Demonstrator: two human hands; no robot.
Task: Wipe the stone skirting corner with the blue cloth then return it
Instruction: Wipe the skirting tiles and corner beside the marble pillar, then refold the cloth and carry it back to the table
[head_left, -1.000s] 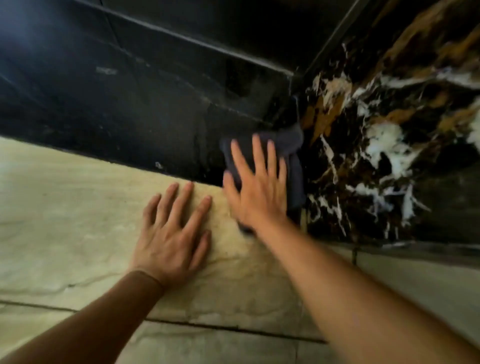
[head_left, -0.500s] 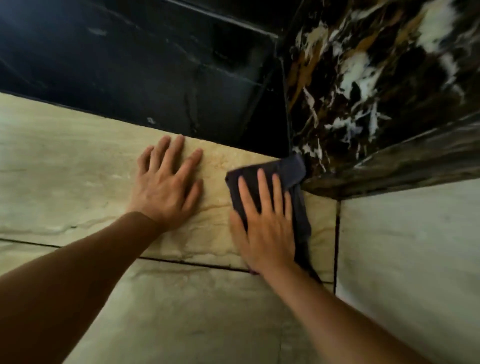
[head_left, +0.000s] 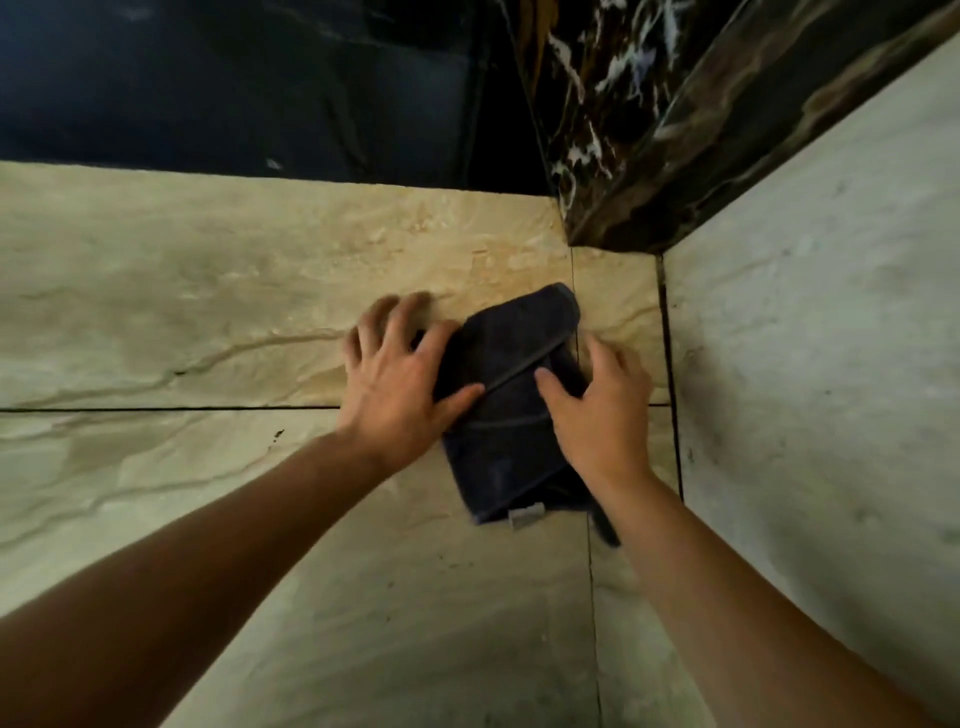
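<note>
The dark blue cloth (head_left: 511, 400) lies folded on the beige stone floor (head_left: 208, 322), a short way in front of the dark veined stone skirting corner (head_left: 613, 156). My left hand (head_left: 400, 379) presses on the cloth's left edge, thumb on the fabric, fingers spread on the floor beside it. My right hand (head_left: 597, 410) holds the cloth's right edge, thumb on top and fingers curled along the side. A small grey label (head_left: 525, 515) sticks out at the cloth's near end.
A pale stone wall face (head_left: 831, 364) rises on the right, close to my right forearm. Dark skirting (head_left: 234, 88) runs along the far left. Dark floor joints (head_left: 156, 409) cross the tiles beside the cloth.
The cloth has come off the skirting corner and down onto the floor tile. My left hand moved right from the bare floor onto the cloth. The view tilted downward.
</note>
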